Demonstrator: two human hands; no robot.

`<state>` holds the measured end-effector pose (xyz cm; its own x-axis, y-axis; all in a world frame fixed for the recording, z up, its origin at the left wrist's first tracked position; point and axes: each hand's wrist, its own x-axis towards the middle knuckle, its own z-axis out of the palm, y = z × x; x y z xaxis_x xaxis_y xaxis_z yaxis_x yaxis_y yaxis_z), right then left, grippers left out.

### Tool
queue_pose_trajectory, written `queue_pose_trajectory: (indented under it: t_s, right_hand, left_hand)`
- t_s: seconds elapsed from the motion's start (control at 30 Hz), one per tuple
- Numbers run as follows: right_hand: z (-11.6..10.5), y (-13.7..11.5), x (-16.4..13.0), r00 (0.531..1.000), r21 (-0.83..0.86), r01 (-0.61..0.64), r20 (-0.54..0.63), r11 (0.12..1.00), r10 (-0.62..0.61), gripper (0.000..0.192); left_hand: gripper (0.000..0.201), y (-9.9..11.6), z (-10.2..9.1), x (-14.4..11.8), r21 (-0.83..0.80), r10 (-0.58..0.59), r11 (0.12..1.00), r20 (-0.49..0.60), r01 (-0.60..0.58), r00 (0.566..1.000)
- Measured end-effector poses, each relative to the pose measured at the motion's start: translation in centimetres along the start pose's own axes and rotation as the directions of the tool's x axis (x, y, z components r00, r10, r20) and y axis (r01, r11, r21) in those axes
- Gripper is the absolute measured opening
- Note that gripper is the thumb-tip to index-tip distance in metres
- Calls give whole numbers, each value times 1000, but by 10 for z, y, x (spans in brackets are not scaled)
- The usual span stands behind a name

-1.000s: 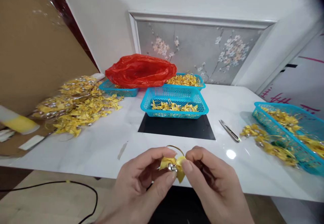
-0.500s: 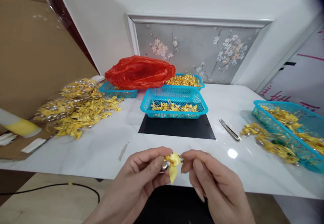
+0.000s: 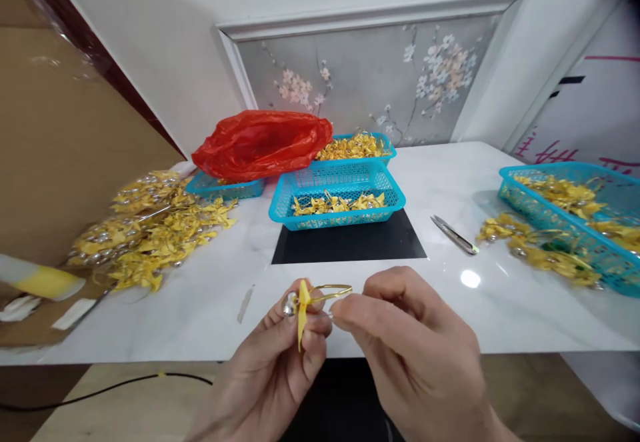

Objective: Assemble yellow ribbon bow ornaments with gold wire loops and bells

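Yellow ribbon bow (image 3: 302,309) — left hand (image 3: 280,362), right hand (image 3: 415,355) pinching

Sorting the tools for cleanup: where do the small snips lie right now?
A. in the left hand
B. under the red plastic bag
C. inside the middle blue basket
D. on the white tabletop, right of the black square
D: the snips lie bare on the white tabletop, just right of the black square, outside every basket.

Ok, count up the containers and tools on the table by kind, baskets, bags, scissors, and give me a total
Blue baskets: 4, the middle basket, the back basket behind it, the left basket under the bag, and the right basket.
Red bag: 1
Scissors: 1
Total: 6
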<state>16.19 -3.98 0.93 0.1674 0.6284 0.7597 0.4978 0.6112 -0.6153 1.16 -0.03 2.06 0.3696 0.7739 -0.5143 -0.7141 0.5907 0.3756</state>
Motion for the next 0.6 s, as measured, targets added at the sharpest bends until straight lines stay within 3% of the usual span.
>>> queue_pose_trajectory:
  t_s: [0.1, 0.3, 0.6]
  right_hand:
    - [3, -5, 4, 998, -40, 34, -43, 999, -36, 20]
    - [7, -9, 8, 995, -121, 96, -30, 988, -100, 22]
    - [7, -10, 11, 995, -66, 100, -13, 993, -101, 27]
  left_hand:
    - [56, -1, 9, -2, -69, 17, 997, -148, -28, 989]
    - [53, -2, 19, -7, -154, 15, 986, -288, -62, 957]
    - [54, -2, 21, -8, -156, -10, 987, -294, -37, 956]
